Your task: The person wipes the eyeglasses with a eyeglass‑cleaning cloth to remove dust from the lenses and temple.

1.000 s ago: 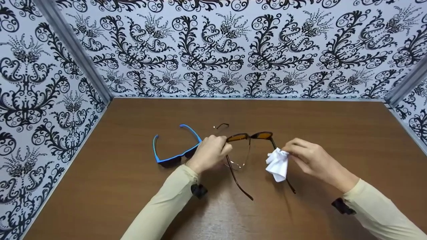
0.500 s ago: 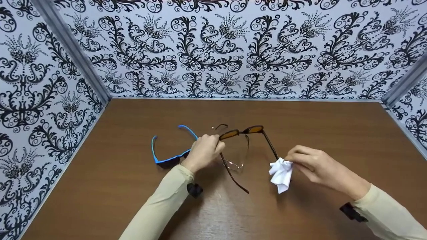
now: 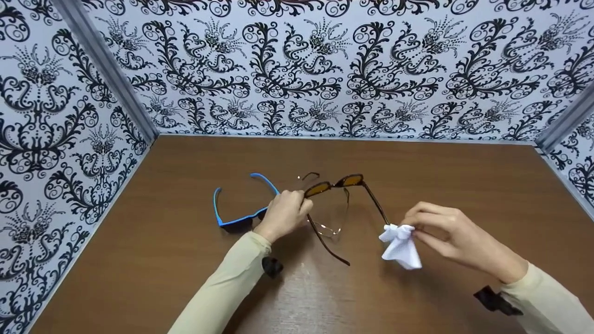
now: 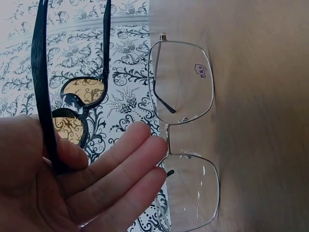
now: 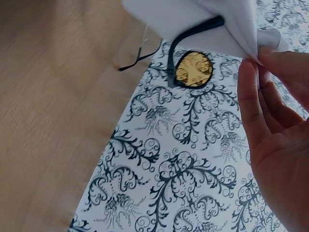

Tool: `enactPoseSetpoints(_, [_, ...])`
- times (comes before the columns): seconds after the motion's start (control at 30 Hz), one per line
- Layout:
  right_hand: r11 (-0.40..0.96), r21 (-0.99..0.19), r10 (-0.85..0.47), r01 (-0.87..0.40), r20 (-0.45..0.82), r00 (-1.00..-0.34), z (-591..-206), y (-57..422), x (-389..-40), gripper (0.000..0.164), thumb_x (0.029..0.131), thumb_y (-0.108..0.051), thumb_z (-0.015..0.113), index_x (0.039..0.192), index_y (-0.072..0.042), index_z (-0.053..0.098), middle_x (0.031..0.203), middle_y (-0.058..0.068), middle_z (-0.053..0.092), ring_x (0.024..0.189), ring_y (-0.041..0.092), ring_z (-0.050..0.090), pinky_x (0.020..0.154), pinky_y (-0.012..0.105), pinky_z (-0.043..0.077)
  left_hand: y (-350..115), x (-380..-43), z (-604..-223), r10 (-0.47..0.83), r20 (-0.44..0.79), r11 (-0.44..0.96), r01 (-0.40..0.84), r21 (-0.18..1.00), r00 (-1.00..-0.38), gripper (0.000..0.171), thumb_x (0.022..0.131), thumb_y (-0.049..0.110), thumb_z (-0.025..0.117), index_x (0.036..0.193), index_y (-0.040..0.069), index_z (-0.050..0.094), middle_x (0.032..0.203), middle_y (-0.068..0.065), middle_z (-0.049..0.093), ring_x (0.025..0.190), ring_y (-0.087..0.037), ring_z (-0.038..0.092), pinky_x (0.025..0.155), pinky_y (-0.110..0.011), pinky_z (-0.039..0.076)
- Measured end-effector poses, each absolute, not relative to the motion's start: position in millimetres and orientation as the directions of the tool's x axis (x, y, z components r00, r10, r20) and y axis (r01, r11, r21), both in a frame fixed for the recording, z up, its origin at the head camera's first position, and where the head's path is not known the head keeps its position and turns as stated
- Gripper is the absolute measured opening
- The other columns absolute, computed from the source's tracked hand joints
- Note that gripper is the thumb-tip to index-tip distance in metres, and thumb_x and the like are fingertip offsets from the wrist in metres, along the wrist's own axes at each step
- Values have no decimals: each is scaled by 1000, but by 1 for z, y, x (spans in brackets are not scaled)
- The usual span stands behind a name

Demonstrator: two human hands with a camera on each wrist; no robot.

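Dark-framed sunglasses with amber lenses [image 3: 351, 180] are held up above the table by my left hand [image 3: 284, 213], which grips them near one hinge. In the left wrist view, the thumb and index side hold the dark temple while the other fingers [image 4: 140, 164] extend away from it. A white cloth [image 3: 401, 248] hangs from my right hand [image 3: 457, 236], pinched between thumb and fingertips. The cloth overlaps the tip of the far temple, and the right wrist view shows that temple's curved dark end [image 5: 207, 24] against it.
Blue-framed sunglasses [image 3: 236, 225] lie on the brown table [image 3: 195, 273] left of my left hand. Thin metal-framed clear glasses [image 4: 183, 87] lie beneath the held pair. A patterned wall [image 3: 297, 69] stands behind the table, with another at its left.
My right hand has moved down and to the right with the cloth, along the temple towards its end. The held sunglasses have shifted slightly left and turned, baring more of that temple.
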State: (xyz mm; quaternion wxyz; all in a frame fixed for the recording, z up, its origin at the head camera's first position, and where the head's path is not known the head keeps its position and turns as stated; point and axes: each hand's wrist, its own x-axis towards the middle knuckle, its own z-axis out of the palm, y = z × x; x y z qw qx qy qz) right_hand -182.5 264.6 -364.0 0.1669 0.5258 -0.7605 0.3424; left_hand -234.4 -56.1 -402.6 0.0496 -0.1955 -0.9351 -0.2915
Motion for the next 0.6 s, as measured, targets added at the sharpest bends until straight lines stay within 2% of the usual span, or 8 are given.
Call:
enactPoseSetpoints(0.07, [228,-352,-656,-908,634,-410,-363,260,-180,15,97,-14,57,100,-3,67,95,8,63,83,15,61,74,15,49,-55,-234,-403,330,201,754,385,532,-923,32,91,12,49,61,14,38,53,6,30,47,-10,31,44,-26,28])
enactPoseSetpoints(0.13, [248,-363,-623,-898,650,-435,-362,254,-177,10,91,-4,63,100,-2,67,95,8,63,82,15,61,74,15,50,-55,-234,-403,323,195,752,376,541,-926,32,92,12,49,62,14,39,53,6,32,47,-10,32,44,-26,29])
enactPoseSetpoints(0.23, [258,-397,-596,-881,652,-469,-361,244,-171,27,78,13,68,101,-1,67,96,9,64,82,15,61,71,15,51,-54,-233,-404,325,199,738,379,559,-925,31,92,12,48,62,14,39,52,6,33,45,-9,32,44,-25,28])
enactPoseSetpoints(0.33, [263,-427,-591,-866,638,-494,-364,232,-167,38,70,19,69,102,-1,66,96,9,65,80,15,62,69,15,51,-52,-233,-404,333,216,722,395,568,-918,33,92,10,48,61,14,37,51,7,30,45,-8,29,44,-24,27])
enactPoseSetpoints(0.5, [272,-481,-573,-833,615,-542,-372,212,-160,33,73,18,70,99,-1,65,89,7,67,71,14,64,63,16,53,-47,-231,-404,344,258,713,430,553,-903,33,91,9,50,61,15,37,51,8,30,45,-7,27,43,-23,25])
enactPoseSetpoints(0.6, [276,-567,-553,-776,566,-611,-373,200,-155,26,79,14,68,98,-4,64,86,4,68,69,14,66,62,20,55,-44,-229,-404,333,281,722,435,538,-900,32,89,9,50,61,15,37,51,8,30,45,-8,29,43,-24,26])
